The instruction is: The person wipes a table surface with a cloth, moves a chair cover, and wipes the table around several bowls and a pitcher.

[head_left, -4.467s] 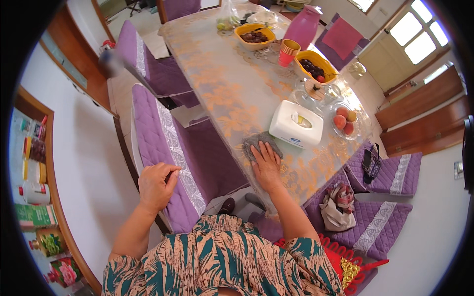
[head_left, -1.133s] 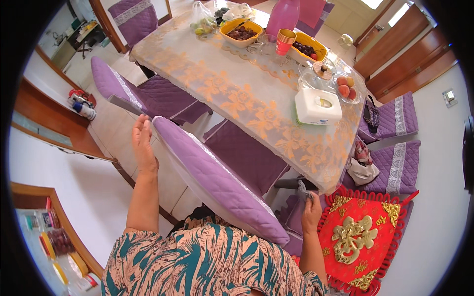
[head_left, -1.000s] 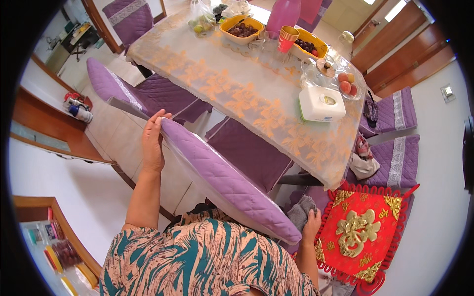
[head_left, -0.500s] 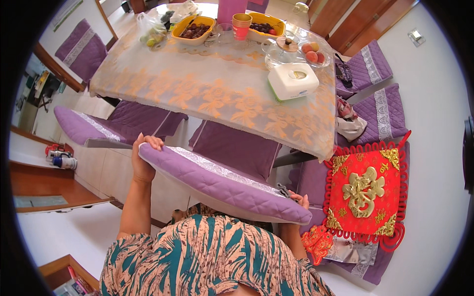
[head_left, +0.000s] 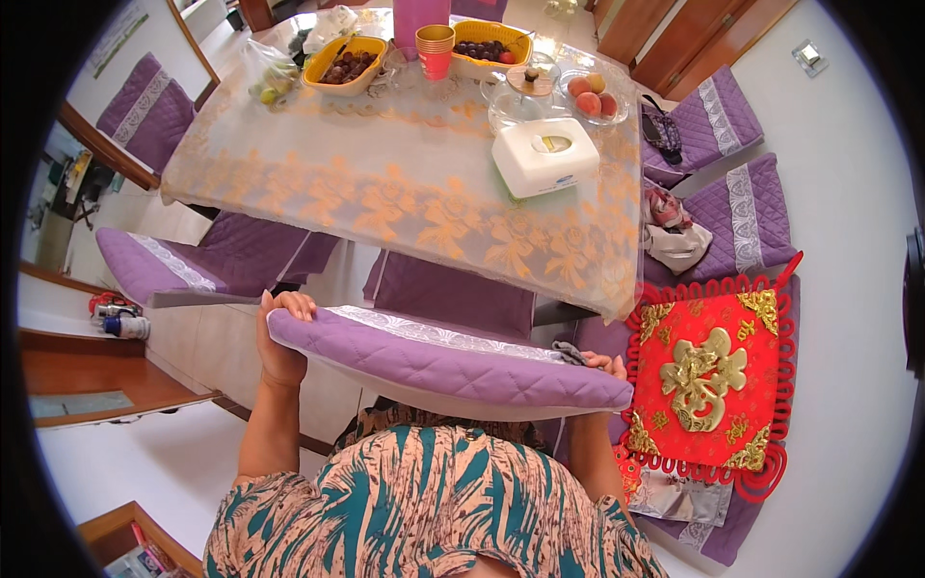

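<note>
Holding a purple quilted chair back at both ends, level across the body at 6 o'clock of the counter. Left hand at the chair's 9 o'clock end, grip closed: fingers curl over the top edge, palm beneath. Right hand at the 3 o'clock end, mostly hidden behind the padding; only the fingertips show over the edge, pressing a small grey cloth against it, so the grip is closed on chair and cloth together.

Counter wears a lace cloth with orange flowers. On it, toward 1 o'clock, a white tissue box. Along the far edge at 12 o'clock: yellow bowl of dark fruit, red cup, second yellow bowl, glass dish of peaches.

Second purple chair at 9 o'clock of the held one, tucked by the counter. Red and gold ornament lies on a purple seat at 3 o'clock, just beside the right hand.
</note>
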### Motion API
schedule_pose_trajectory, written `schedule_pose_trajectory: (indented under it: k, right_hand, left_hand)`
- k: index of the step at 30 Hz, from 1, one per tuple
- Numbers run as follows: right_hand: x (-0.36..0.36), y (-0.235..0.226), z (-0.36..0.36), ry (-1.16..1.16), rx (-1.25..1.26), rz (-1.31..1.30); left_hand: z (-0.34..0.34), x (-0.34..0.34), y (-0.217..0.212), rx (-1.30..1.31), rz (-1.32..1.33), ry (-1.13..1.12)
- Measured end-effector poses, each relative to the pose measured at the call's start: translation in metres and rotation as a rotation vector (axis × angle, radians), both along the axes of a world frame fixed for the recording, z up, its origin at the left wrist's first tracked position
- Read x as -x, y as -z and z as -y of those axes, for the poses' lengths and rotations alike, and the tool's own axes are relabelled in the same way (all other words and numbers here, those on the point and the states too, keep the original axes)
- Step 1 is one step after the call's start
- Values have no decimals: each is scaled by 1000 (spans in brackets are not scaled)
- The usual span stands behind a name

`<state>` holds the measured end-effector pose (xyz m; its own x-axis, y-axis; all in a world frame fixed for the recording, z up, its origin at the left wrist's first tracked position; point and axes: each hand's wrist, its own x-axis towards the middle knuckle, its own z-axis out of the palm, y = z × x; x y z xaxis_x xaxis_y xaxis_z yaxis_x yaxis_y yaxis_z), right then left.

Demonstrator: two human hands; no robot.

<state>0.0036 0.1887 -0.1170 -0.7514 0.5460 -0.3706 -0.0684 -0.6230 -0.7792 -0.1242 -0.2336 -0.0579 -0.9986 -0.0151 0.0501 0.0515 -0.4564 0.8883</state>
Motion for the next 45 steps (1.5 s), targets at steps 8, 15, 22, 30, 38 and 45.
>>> schedule_pose_trajectory:
  k: [8, 15, 22, 30, 38, 45]
  right_hand:
    - [6, 16, -34, -40, -24, -44]
    - [7, -2, -29, -205, -164, -60]
    - [3, 0, -35, -155, -118, -143]
    - [9, 2, -60, -139, 13, -150]
    - [28, -14, -72, -99, -14, -154]
    - [24, 17, -95, -116, -53, -160]
  left_hand:
    - [-26, -16, 5, 16, 30, -84]
    - [-22, -17, 8, 10, 14, -107]
    - [-28, -18, 8, -23, 24, -119]
    - [-52, 1, 9, -62, 44, -89]
    - [-72, 26, 12, -90, 48, -33]
    - [-69, 27, 13, -3, 55, 19]
